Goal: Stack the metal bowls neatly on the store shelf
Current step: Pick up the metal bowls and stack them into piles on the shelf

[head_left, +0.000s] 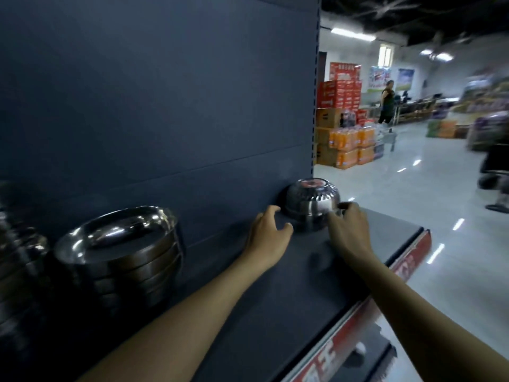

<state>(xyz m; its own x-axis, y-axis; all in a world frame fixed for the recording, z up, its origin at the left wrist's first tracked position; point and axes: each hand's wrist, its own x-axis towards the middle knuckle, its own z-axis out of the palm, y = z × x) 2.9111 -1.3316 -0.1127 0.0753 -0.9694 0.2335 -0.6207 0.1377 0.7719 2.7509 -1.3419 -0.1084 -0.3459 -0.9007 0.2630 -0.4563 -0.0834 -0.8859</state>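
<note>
Steel upturned bowl (pixel 311 201) at the shelf (pixel 275 285) end: our right hand (pixel 348 226) pinches its rim, our left hand (pixel 268 226) curls beside it, contact unclear. Next we should lift it toward the bowl stack (pixel 118 244).

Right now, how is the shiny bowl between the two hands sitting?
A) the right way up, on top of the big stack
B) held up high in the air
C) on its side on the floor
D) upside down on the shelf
D: the bowl has its flat bottom facing up and its rim down on the shelf, with the left hand and right hand on either side of it.
</note>
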